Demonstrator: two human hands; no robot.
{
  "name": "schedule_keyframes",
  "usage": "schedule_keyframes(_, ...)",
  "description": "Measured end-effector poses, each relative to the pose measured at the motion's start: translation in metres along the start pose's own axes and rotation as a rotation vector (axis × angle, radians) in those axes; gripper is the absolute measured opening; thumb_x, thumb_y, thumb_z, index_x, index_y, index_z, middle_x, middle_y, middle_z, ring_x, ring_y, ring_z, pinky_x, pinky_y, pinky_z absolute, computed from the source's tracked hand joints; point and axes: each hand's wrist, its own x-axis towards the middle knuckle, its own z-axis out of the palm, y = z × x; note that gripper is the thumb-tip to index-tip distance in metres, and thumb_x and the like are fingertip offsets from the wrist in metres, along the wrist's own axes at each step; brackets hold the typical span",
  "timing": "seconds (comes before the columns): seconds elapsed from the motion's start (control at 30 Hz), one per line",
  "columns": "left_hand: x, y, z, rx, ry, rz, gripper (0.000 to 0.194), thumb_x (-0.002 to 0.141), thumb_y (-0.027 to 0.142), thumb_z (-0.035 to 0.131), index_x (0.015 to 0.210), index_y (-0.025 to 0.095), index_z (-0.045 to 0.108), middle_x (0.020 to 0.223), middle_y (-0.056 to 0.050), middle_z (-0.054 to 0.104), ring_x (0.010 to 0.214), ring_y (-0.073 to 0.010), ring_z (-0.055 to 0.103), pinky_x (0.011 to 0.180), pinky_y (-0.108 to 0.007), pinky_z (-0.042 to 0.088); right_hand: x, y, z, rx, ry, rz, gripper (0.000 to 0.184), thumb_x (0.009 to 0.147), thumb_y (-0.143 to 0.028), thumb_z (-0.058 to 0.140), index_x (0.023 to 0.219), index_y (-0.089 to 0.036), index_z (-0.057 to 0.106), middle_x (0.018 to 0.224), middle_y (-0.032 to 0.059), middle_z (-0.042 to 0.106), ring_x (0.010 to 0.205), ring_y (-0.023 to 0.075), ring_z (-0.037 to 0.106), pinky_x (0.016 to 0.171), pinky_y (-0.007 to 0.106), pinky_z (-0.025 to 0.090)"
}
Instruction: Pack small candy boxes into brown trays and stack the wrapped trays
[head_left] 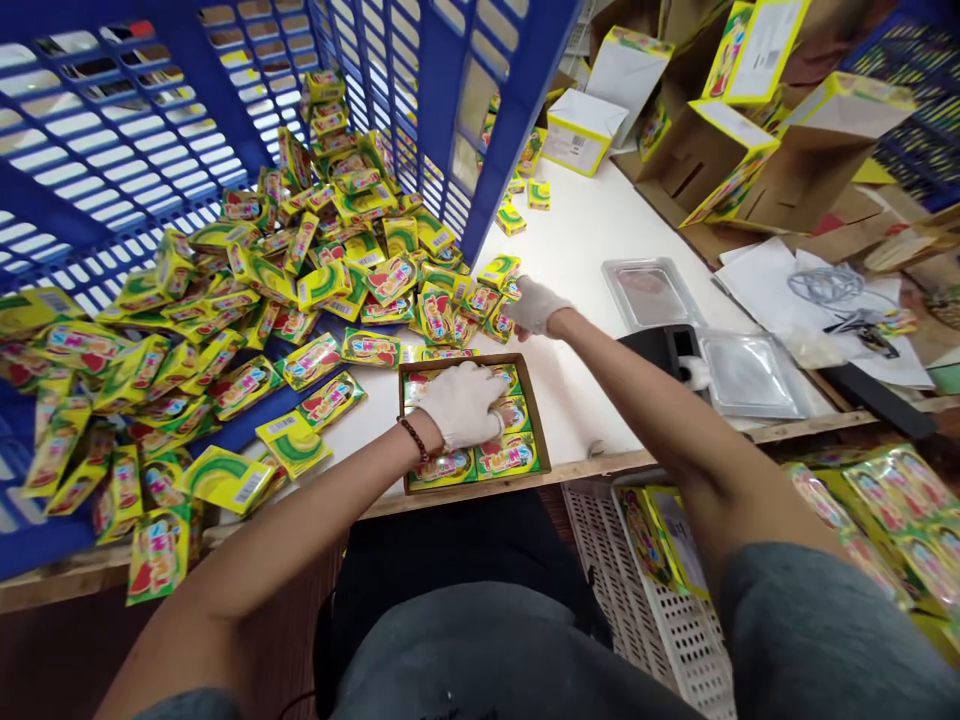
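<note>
My left hand in a white glove rests on the packets lying in a shallow brown cardboard tray, and it hides most of the ones beneath it. These yellow-green printed packets lie in rows inside the tray. My right hand, also gloved, reaches just beyond the tray, with its fingertips at the edge of a large loose heap of the same packets. A dark bead bracelet circles my left wrist.
A blue plastic crate lies on its side, walling the heap at the left and back. On the white table are metal trays, a black device and papers. Cardboard cartons stand at the far right. Below the table edge is a white plastic crate.
</note>
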Motion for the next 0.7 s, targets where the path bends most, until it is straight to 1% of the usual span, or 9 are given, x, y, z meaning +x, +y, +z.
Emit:
schedule_keyframes(0.1,0.011,-0.023,-0.020,-0.131,0.223,-0.215,0.031,0.103,0.036,0.045,0.108,0.019,0.071,0.109,-0.012,0.074,0.106,-0.0290,0.069,0.090,-0.040,0.053,0.023,0.004,0.028,-0.080,0.095,0.019,0.078,0.093,-0.056,0.069,0.153,-0.013,0.043,0.127,0.0228,0.073,0.096,0.0322,0.077,0.081,0.040,0.061)
schedule_keyframes(0.17,0.024,-0.044,-0.030,-0.157,0.379,-0.425,0.031,0.101,0.039,0.050,0.116,0.018,0.068,0.115,-0.015,0.073,0.111,-0.0324,0.069,0.093,-0.043,0.053,0.032,0.009,0.039,-0.185,0.186,-0.014,0.079,0.092,-0.071,0.061,0.146,-0.015,0.051,0.136,0.0247,0.069,0.114,0.0375,0.073,0.094,0.046,0.058)
schedule_keyframes(0.23,0.040,-0.066,-0.032,-0.193,0.402,-0.616,0.051,0.092,0.047,0.064,0.132,0.016,0.061,0.125,-0.021,0.070,0.116,-0.0385,0.068,0.096,-0.048,0.054,0.036,0.016,0.039,-0.281,0.187,-0.055,0.078,0.093,-0.074,0.056,0.145,-0.016,0.054,0.140,0.0243,0.067,0.124,0.0395,0.068,0.101,0.049,0.055)
schedule_keyframes(0.3,0.058,-0.084,-0.027,-0.237,0.332,-0.728,0.075,0.083,0.049,0.074,0.145,0.014,0.052,0.130,-0.026,0.067,0.118,-0.0437,0.068,0.098,-0.054,0.053,0.036,0.023,0.032,-0.372,0.130,-0.090,0.074,0.093,-0.069,0.059,0.146,-0.018,0.055,0.144,0.0233,0.066,0.127,0.0388,0.068,0.102,0.049,0.054)
schedule_keyframes(0.4,0.077,-0.098,-0.011,-0.275,0.304,-0.717,0.081,0.077,0.037,0.077,0.149,0.012,0.049,0.131,-0.029,0.066,0.119,-0.0468,0.068,0.100,-0.060,0.052,0.033,0.029,0.022,-0.555,0.038,-0.092,0.066,0.091,-0.059,0.067,0.140,-0.015,0.063,0.141,0.0237,0.068,0.127,0.0375,0.067,0.102,0.045,0.054)
schedule_keyframes(0.5,0.078,-0.099,-0.002,-0.306,0.421,-0.633,0.077,0.074,0.029,0.078,0.145,0.013,0.052,0.130,-0.025,0.067,0.120,-0.0431,0.067,0.103,-0.057,0.052,0.029,0.029,0.026,-0.587,0.074,-0.041,0.071,0.090,-0.063,0.068,0.141,-0.013,0.062,0.137,0.0241,0.070,0.127,0.0368,0.067,0.102,0.044,0.053)
schedule_keyframes(0.57,0.067,-0.094,-0.008,-0.309,0.496,-0.586,0.072,0.076,0.026,0.078,0.143,0.013,0.053,0.132,-0.021,0.067,0.125,-0.0388,0.064,0.109,-0.053,0.050,0.026,0.028,0.035,-0.491,0.146,-0.012,0.079,0.091,-0.064,0.066,0.150,-0.014,0.052,0.138,0.0245,0.068,0.126,0.0367,0.067,0.101,0.046,0.054)
schedule_keyframes(0.63,0.047,-0.085,-0.023,-0.296,0.564,-0.523,0.071,0.080,0.024,0.077,0.144,0.010,0.050,0.137,-0.018,0.064,0.131,-0.0346,0.060,0.115,-0.048,0.047,0.021,0.028,0.042,-0.396,0.170,-0.001,0.079,0.091,-0.053,0.068,0.154,-0.013,0.045,0.138,0.0260,0.067,0.123,0.0372,0.069,0.099,0.047,0.054)
schedule_keyframes(0.7,0.021,-0.074,-0.040,-0.274,0.602,-0.420,0.070,0.084,0.025,0.077,0.145,0.008,0.049,0.141,-0.016,0.062,0.134,-0.0310,0.057,0.120,-0.045,0.044,0.013,0.030,0.040,-0.323,0.176,0.002,0.073,0.090,-0.041,0.068,0.152,-0.009,0.045,0.135,0.0267,0.068,0.118,0.0371,0.070,0.097,0.047,0.055)
